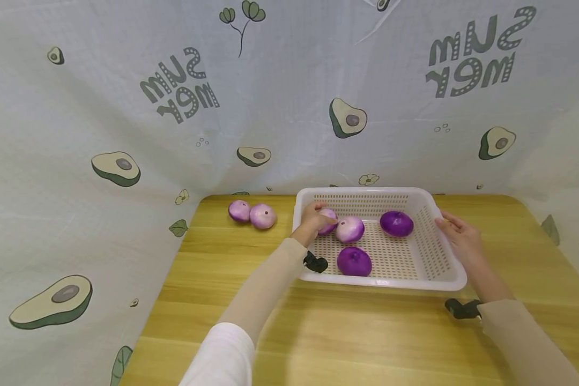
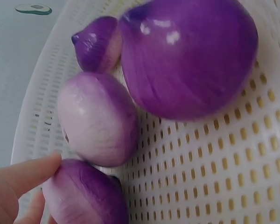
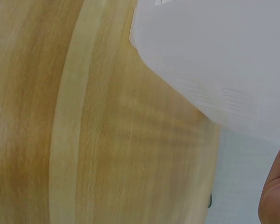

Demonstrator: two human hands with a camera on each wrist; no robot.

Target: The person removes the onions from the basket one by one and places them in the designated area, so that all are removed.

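From where I stand, the left hand point(image 1: 312, 221) has its fingers and thumb around a two-tone onion point(image 2: 86, 196), which sits inside the white plastic basket point(image 1: 391, 282). The right hand point(image 1: 465, 241) holds the basket's right rim, though I cannot tell how its hidden fingers lie.

The gripped onion looks firm and fairly light, with smooth, glossy skin that could slip or roll — its widest girth, thumb opposite fingers, seems the best hold. The basket, thin-walled and pierced, is probably light and a little flexible; its rim is the natural grip.

The onion's pale side faces the left hand's fingers and its dark nub points away from them, so its stem axis runs outward from the hand. The basket's long axis stretches between the two hands.

Just right of the left hand lies a pale onion point(image 1: 350, 229); a deep-purple onion point(image 1: 396, 223) is nearer the right hand. Left of the left hand — outside the basket — a pair of onions point(image 1: 262, 216) rests on the desk point(image 1: 251, 257).
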